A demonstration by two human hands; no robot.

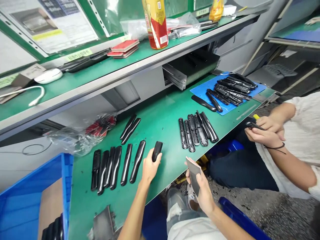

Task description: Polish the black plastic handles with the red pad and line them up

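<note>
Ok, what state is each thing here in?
Left hand: closed on black piece
Right hand: gripping gray pad
Yellow-red bottle: upright
Red pads: stacked
Plastic bag: crumpled
Blue bin: open-topped
Shells on blue mat: heaped

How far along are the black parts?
Looks partway, though finish can't be confirmed. Possibly done: the row of parts left of the hands. In hand: left hand, one black part; right hand, a flat grey pad. Possibly remaining: the pile on the blue mat.
</note>
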